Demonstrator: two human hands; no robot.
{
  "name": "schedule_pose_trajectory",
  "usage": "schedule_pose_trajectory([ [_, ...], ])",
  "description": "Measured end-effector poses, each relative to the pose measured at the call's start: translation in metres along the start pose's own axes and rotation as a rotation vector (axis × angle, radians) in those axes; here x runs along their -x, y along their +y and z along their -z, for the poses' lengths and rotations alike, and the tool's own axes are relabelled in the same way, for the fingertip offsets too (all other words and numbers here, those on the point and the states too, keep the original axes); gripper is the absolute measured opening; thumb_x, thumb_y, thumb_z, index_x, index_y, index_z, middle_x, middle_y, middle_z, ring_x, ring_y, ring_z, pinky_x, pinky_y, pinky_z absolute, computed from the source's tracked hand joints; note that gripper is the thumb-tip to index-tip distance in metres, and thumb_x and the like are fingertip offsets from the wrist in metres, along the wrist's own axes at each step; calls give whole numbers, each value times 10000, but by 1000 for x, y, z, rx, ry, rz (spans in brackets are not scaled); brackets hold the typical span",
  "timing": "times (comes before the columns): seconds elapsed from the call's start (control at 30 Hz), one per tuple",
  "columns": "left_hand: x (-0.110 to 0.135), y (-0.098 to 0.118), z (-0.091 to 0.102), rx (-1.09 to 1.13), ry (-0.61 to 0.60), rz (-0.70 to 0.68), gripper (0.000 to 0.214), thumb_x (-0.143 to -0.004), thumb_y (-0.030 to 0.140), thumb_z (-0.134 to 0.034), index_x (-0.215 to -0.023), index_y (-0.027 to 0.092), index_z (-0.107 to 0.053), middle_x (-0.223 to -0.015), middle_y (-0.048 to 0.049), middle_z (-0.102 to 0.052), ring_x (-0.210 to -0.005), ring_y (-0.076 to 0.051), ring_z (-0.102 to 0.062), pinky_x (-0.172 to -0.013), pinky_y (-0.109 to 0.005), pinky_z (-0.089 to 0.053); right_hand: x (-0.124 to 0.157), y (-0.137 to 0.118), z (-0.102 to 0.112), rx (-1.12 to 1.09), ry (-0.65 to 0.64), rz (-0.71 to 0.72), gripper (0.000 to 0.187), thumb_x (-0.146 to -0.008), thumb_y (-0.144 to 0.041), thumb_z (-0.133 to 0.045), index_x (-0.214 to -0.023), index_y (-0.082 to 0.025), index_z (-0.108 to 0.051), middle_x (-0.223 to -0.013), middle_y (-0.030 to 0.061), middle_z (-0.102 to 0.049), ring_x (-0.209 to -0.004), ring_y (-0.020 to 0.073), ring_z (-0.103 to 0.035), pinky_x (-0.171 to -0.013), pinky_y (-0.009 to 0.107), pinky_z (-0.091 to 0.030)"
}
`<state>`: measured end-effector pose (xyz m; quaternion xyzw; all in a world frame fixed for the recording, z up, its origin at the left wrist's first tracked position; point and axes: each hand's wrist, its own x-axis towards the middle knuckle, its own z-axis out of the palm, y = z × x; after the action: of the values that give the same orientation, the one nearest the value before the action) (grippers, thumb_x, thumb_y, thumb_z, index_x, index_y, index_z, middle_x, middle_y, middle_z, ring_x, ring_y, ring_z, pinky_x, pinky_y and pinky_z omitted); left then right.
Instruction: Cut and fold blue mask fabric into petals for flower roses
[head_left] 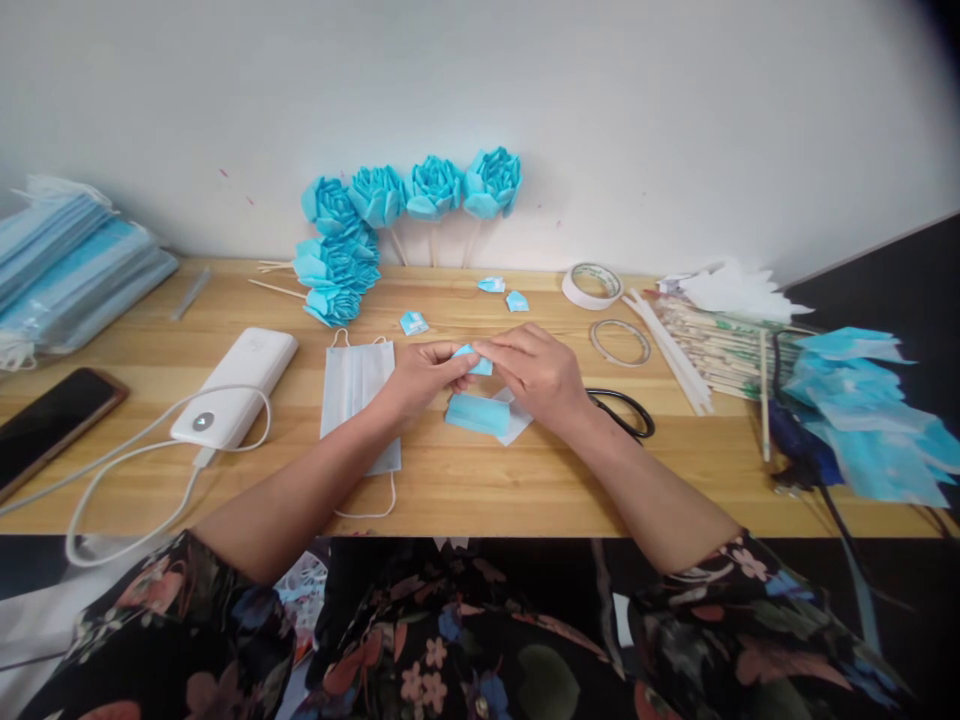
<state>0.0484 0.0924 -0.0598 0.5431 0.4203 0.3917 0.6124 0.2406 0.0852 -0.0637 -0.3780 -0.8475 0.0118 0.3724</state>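
Note:
A small piece of blue mask fabric (480, 363) is pinched between my two hands above the middle of the table. My left hand (426, 375) grips its left side with thumb and fingers. From the right, my right hand (536, 368) has its fingertips closed on the same piece. Just below lies a blue fabric strip (477, 414) beside a white scrap (517, 420). Under my left forearm is a flat face mask (352, 385). Beyond my hands are small folded blue pieces (413, 322). Black-handled scissors (628, 412) lie partly hidden by my right wrist.
Several blue fabric flowers (435, 187) on sticks lean at the wall. Left are stacked masks (75, 270), a phone (56, 425) and a cabled power bank (236, 390). Right are tape (592, 287), glue sticks (667, 350), wooden sticks (720, 345), a glue gun (802, 440) and blue fabric (874, 420).

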Motion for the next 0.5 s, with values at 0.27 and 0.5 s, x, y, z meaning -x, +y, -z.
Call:
schedule_pose_trajectory([
  [0.27, 0, -1, -1, 17, -1, -13, 435, -664, 560, -793, -643, 153, -641, -600, -3, -616, -567, -97, -534, -591, -242, -473, 1, 1, -2, -28, -9, -47, 323, -978, -183, -491, -1116, -301, -758, -1006, 55, -748, -893, 215, -627, -781, 376, -519],
  [0.5, -1, -1, 0, 20, 23, -14, 380, -689, 510, -779, -657, 156, -645, -621, -9, -635, -579, -104, -555, -596, -247, -483, -2, -2, -1, -452, 72, -424, 293, -943, -257, -532, -1155, -265, -733, -955, 39, -750, -882, 189, -680, -843, 369, -540],
])
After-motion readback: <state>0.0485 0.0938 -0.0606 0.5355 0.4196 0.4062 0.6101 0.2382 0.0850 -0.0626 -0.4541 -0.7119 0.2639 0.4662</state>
